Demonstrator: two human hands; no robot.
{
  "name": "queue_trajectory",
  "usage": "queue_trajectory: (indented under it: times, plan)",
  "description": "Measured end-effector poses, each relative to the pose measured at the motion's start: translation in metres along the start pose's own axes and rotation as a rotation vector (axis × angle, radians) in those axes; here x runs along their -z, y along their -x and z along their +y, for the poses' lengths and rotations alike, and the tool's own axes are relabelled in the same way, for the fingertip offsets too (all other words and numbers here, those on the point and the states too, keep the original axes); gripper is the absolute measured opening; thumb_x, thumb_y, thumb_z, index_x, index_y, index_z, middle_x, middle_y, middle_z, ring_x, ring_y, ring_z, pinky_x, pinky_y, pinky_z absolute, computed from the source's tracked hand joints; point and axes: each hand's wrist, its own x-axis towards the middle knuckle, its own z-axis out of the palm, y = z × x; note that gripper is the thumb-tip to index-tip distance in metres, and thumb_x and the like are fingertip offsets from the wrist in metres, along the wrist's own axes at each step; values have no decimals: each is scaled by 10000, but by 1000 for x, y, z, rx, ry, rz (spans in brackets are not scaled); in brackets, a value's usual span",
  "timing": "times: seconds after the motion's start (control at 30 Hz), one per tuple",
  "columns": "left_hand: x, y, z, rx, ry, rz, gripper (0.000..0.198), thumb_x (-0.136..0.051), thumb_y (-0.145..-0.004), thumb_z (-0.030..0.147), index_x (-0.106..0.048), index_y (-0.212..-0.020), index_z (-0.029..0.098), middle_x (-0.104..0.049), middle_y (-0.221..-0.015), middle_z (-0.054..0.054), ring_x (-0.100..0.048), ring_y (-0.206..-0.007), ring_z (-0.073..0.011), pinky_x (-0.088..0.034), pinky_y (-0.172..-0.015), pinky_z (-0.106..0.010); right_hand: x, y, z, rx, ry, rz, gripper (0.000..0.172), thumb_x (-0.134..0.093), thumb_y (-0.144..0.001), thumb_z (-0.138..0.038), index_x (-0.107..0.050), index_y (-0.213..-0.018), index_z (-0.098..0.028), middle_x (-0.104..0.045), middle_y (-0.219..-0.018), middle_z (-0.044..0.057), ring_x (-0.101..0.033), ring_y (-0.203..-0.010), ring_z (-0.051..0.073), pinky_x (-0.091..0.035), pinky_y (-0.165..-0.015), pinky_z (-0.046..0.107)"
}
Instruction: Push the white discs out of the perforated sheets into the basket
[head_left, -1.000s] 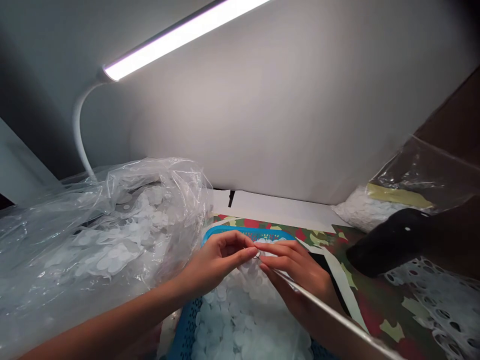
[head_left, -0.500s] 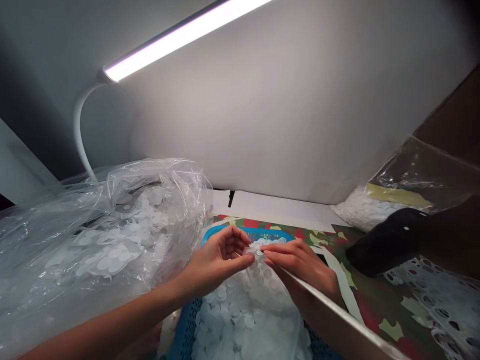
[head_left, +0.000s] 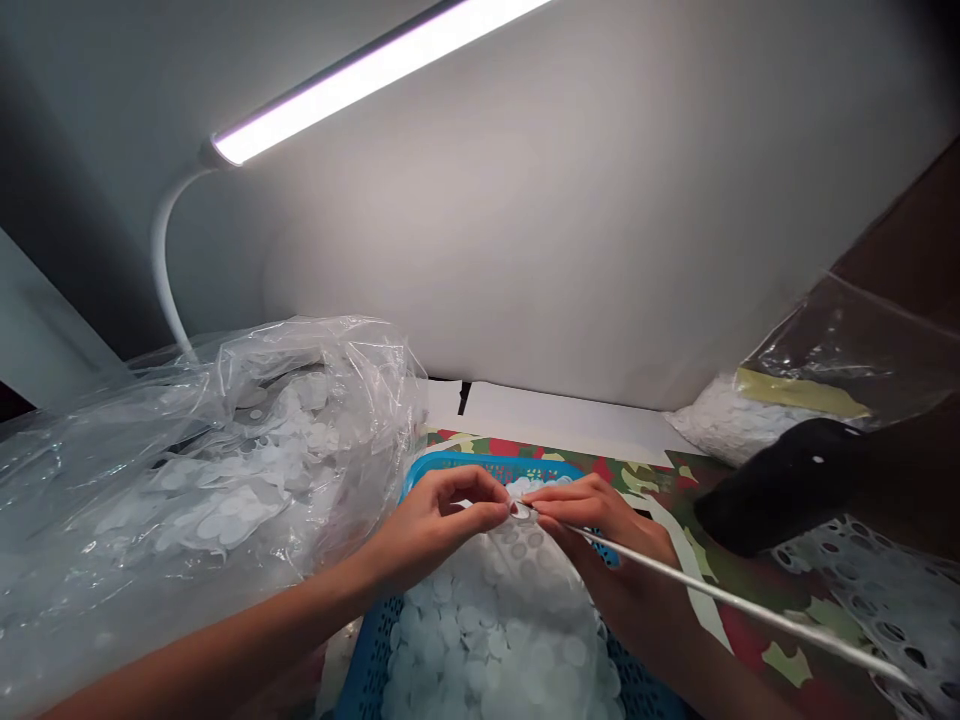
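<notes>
Above a blue basket (head_left: 369, 655) filled with white translucent discs (head_left: 450, 650), my two hands meet nearly fingertip to fingertip. My left hand (head_left: 450, 510) pinches the edge of a small white disc (head_left: 520, 510) between thumb and index finger. My right hand (head_left: 600, 520) is closed around a long thin white stick (head_left: 720, 592), whose tip is at the disc. The stick's far end reaches to the lower right. Beneath the fingers hangs a translucent sheet with round marks (head_left: 529, 545), over the discs.
Left of the basket lies a large clear plastic bag (head_left: 360, 400) with white pieces. A lamp (head_left: 375, 85) shines overhead. At the right are another bag (head_left: 735, 415), a black-sleeved object (head_left: 772, 490) and a sheet with punched holes (head_left: 892, 590) on a camouflage-patterned cloth (head_left: 750, 600).
My left fingers have closed onto the disc and its hand has moved slightly right. The stick has swung so its far end is higher and farther right.
</notes>
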Motion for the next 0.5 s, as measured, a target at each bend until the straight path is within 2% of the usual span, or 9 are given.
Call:
queue_trajectory:
  times: [0.1, 0.27, 0.4, 0.5]
  plan:
    - [0, 0, 2, -6, -20, 23, 202, -623, -815, 356, -623, -773, 159, -574, -769, 1, -521, -747, -133, -392, -683, -240, 0, 0, -1, -2, -2, -6, 186, -576, -869, -106, -643, -968, -248, -708, -980, 25, -642, -880, 180, -527, -756, 340]
    - [-1, 1, 3, 3, -25, 84, 170, -588, -827, 314, -574, -739, 169, -502, -696, 31, -459, -666, -107, -361, -624, -217, -1, -1, 1, -47, -54, 107, 165, -586, -869, -123, -651, -940, -257, -719, -918, 17, -664, -866, 197, -511, -792, 380]
    - [0, -1, 2, 27, 6, 143, 161, -556, -822, 295, -522, -722, 173, -478, -697, 31, -457, -664, -107, -387, -633, -218, 2, -2, 3, -144, -239, 191, 123, -567, -885, -152, -646, -902, -244, -712, -914, 30, -662, -909, 208, -510, -829, 404]
    - [0, -3, 1, 36, 43, 181, 177, -538, -829, 318, -493, -732, 178, -477, -724, 25, -480, -679, -112, -427, -669, -238, 9, -5, 0, -222, -364, 282, 90, -566, -893, -208, -635, -851, -247, -712, -888, 26, -668, -895, 198, -548, -755, 347]
